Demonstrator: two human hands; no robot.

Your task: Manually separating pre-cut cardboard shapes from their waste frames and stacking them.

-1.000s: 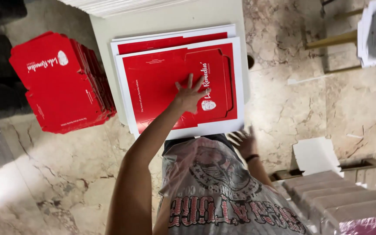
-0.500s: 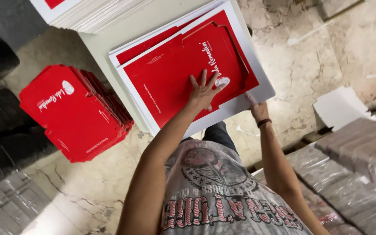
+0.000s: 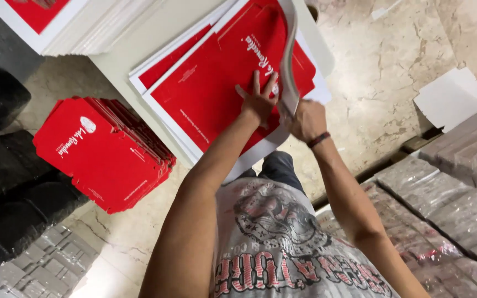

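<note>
A red printed cardboard sheet (image 3: 216,94) with a white border lies on top of a few similar sheets on a white table (image 3: 139,49). My left hand (image 3: 259,102) presses flat on the red sheet near its front right corner, fingers spread. My right hand (image 3: 306,120), with a dark band at the wrist, grips a white edge strip (image 3: 288,60) just right of my left hand. The strip curls up from the sheet's right side.
A stack of flat red cut-out cartons (image 3: 103,152) lies on the marble floor to the left. Another pile of sheets (image 3: 56,27) sits at the table's far left. Wrapped packs (image 3: 459,165) and a white scrap (image 3: 454,96) are at the right, and black bags (image 3: 6,165) at the far left.
My right hand has come up from beside the table and taken hold of the sheet's white edge strip, which now lifts off. My left hand stays on the sheet. The view has shifted.
</note>
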